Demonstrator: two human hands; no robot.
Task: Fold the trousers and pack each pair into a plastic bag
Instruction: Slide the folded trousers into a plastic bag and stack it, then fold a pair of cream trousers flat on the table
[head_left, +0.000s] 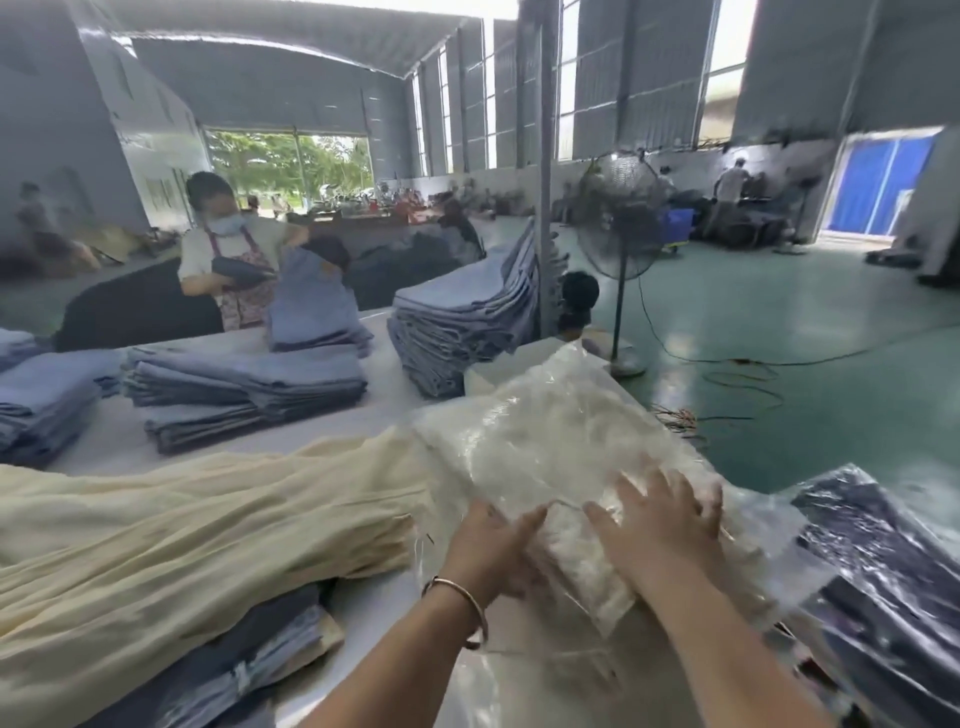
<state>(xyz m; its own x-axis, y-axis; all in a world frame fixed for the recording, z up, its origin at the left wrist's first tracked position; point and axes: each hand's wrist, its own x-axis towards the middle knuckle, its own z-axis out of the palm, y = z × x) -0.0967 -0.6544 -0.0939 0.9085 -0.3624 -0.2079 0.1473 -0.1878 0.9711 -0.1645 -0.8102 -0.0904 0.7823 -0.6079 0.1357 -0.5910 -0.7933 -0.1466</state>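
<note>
A clear plastic bag (540, 436) holding folded cream trousers lies on the white table (384, 608), on top of other bagged cream pairs. My right hand (660, 525) presses flat on the bag's near end, fingers spread. My left hand (493, 540), with a bangle at the wrist, grips the bag's near left edge with curled fingers. Left of the bag a heap of unfolded cream trousers (197, 525) spreads across the table.
Bagged dark navy trousers (878, 582) lie at the right edge. Stacks of folded blue trousers (244, 395) fill the table's far side, where a person in an apron (228, 260) holds fabric. A standing fan (621, 223) and cables occupy the green floor to the right.
</note>
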